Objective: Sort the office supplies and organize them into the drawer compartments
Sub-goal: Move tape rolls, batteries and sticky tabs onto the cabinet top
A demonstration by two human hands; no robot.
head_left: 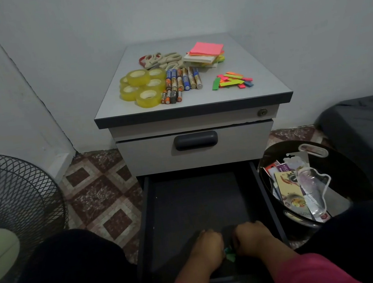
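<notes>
Head view, looking down: both hands are lowered into the open bottom drawer [198,201] at its near end; the left hand [209,241] and the right hand [250,235] are curled, knuckles up, close side by side; a small green scrap [230,254], probably a sticky flag, is seen just nearward of the gap between them; which hand pinches it cannot be told, nor whether either grip is truly clenched on anything.

No dividers can be made out in the dark drawer floor ahead of the hands.

Beyond and above the grip, on the cabinet top [265,78], the rest of the supplies are laid in groups: tape rolls [143,87] up and to the left; batteries and markers [181,82] straight ahead; scissors [163,60] further back; sticky note pads [207,53] and loose coloured flags [232,80] up and to the right.

Judged step: a flag is being set down at the drawer's near end; it would best be pressed flat and square into a corner, so that later flags can be stacked on it.

A bin [356,180] stands just right of the right hand; on packaging inside it "KRE" is read, the rest hidden; battery and marker labels are too small to read.
</notes>
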